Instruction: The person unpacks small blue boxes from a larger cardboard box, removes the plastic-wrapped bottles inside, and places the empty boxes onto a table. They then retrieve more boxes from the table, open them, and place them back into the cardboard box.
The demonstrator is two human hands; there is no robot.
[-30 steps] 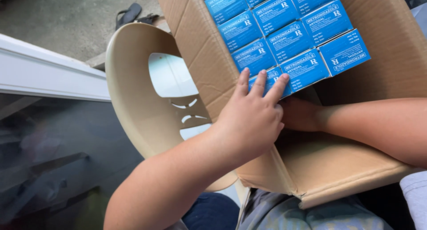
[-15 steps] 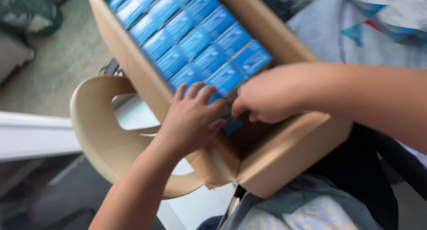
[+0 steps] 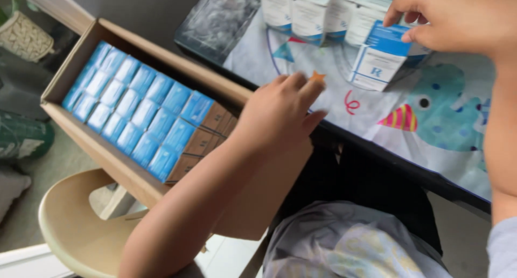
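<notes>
Setting the blue-and-white carton (image 3: 383, 60) squarely beside the row of cartons (image 3: 309, 14) on the desk (image 3: 431, 132) calls for a light pinch, which the right hand (image 3: 458, 17) has; the left hand (image 3: 277, 114), loosely curled and empty, steadies the cardboard box (image 3: 126, 170).

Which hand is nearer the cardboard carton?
Left. The left hand hovers at the cardboard carton's near end, beside its blue boxes. The right hand is far off over the table, holding a white-and-blue box.
</notes>
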